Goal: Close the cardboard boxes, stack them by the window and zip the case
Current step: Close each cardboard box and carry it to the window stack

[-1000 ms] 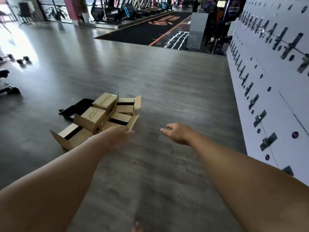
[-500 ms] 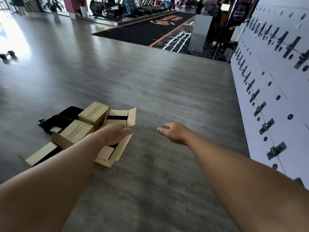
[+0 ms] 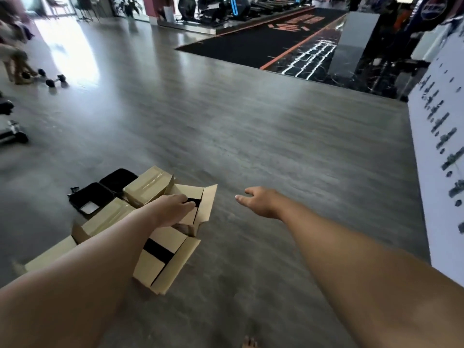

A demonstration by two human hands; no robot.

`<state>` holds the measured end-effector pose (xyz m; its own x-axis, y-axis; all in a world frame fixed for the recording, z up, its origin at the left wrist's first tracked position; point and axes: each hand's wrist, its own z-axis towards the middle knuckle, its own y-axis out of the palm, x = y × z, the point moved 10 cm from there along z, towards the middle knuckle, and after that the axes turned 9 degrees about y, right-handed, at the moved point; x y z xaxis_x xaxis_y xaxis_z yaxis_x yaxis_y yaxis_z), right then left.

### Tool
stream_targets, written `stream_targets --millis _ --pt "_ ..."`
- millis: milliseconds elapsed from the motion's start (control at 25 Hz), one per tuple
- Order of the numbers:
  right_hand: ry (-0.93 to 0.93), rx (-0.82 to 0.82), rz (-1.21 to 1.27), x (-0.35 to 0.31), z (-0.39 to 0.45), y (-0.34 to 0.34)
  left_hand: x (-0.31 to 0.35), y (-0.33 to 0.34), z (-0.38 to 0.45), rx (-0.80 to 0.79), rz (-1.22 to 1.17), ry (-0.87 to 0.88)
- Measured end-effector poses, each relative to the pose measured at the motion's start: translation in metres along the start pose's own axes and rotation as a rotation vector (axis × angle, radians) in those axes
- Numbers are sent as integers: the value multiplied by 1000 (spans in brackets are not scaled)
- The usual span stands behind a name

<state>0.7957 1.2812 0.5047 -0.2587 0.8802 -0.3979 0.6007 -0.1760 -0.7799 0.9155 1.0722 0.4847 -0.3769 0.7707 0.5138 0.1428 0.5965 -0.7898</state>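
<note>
Left hand (image 3: 173, 209) stretched out over the boxes (image 3: 160, 247), fingers straight, gripping nothing; contact with cardboard not clear. Right hand (image 3: 258, 200) spread and empty above bare floor (image 3: 251, 146). Boxes clustered on the floor at lower left, at least 2 with flaps up, black case (image 3: 100, 194) unzipped just behind them. Likely risks: crushed flap from a hasty push, neighbouring box knocked, stack toppling later. Glossy grey plank floor; dumbbells (image 3: 54, 80) far left, gym machines (image 3: 213, 8) at the back, white wall (image 3: 439, 172) right.

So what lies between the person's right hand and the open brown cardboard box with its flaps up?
Only bare grey wood-look floor separates the right hand from the open brown cardboard box, seen in the head view.
</note>
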Motion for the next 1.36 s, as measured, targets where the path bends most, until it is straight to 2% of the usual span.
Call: stream_targets --millis 240,600,800,1120,1360 --pt "-84 -92 -33 -22 131 -53 2 -37 97 29 44 -107" --pt "-221 -190 -275 -113 328 -82 -84 -97 236 133 -39 -319" --pt "-351 -237 -278 -171 416 -90 -115 -115 286 175 -99 -435" --pt "-606 -468 -438 -206 558 -23 -159 -57 349 276 -331 -798" --pt "-673 -559 -586 -175 649 51 -195 29 413 286 -436 -899"
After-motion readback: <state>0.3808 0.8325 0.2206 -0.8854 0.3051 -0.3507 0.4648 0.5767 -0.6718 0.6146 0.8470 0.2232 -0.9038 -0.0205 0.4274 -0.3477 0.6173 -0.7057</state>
